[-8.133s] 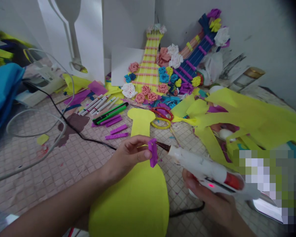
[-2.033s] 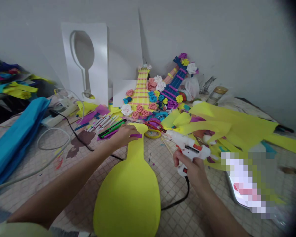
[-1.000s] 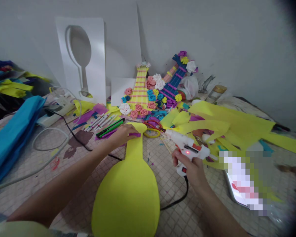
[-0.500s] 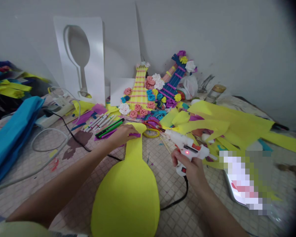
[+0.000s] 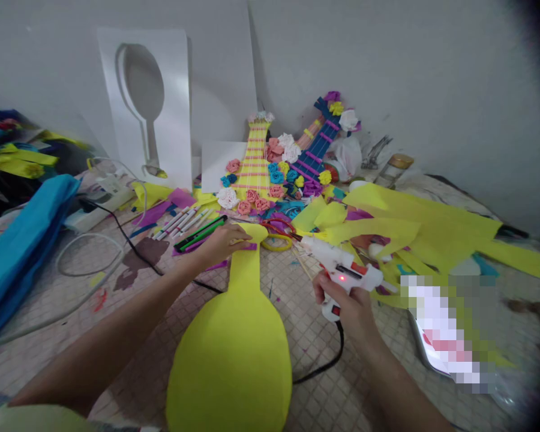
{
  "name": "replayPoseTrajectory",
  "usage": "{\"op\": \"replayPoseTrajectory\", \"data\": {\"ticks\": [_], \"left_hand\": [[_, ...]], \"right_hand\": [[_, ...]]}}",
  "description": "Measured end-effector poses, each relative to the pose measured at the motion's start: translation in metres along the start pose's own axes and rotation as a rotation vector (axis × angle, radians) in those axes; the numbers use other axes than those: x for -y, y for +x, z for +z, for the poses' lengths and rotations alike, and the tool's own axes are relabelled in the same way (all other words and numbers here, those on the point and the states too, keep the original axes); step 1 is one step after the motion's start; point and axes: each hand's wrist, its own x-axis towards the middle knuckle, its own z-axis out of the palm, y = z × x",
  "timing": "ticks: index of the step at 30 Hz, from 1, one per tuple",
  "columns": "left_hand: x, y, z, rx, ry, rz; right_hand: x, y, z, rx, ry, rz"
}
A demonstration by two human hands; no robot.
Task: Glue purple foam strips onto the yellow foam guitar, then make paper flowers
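A yellow lute-shaped piece lies on the tiled tabletop, its neck pointing away from me. My left hand is at the top of the neck, its fingers closed around the near end of a small purple strip that lies across the neck. To the right, my right hand is wrapped round the handle of a white glue gun with a lit red light. The gun's nozzle points up and left, toward red-and-yellow scissors beside the neck.
Flower-trimmed paper instruments lean at the back. Left are a green cutter, markers, a power strip and blue paper. Yellow sheets and a phone lie right. A white cutout board stands behind.
My left hand has shifted slightly, its fingers lifting a little and showing less of the purple strip's left part. The right hand and glue gun have hardly moved.
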Motion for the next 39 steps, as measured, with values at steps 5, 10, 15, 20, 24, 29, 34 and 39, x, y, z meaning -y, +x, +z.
{"op": "replayPoseTrajectory", "data": {"ticks": [5,10,15,20,24,29,34,39], "left_hand": [[-0.004,-0.001,-0.002,0.012,-0.029,-0.009],[-0.002,-0.002,0.005,0.061,-0.024,0.044],[0.002,-0.005,0.012,0.007,0.023,0.102],[0.003,-0.007,0.017,-0.032,0.019,0.099],[0.001,-0.009,0.018,-0.043,0.015,0.098],[0.000,-0.011,0.019,-0.055,0.022,0.085],[0.001,-0.013,0.020,-0.048,0.053,0.065],[-0.003,-0.014,0.020,-0.042,0.137,0.015]], "right_hand": [[0.000,0.000,0.001,-0.003,0.003,0.006],[0.001,0.001,0.002,-0.008,-0.002,-0.004],[0.002,0.001,0.002,-0.005,-0.013,0.017],[0.003,0.001,0.003,-0.012,-0.027,0.024],[-0.002,0.002,0.002,-0.004,-0.012,0.020],[-0.007,0.002,0.000,-0.008,0.015,0.028],[-0.006,0.002,0.001,-0.013,0.013,0.017],[-0.007,0.003,0.002,-0.024,0.014,0.029]]}}
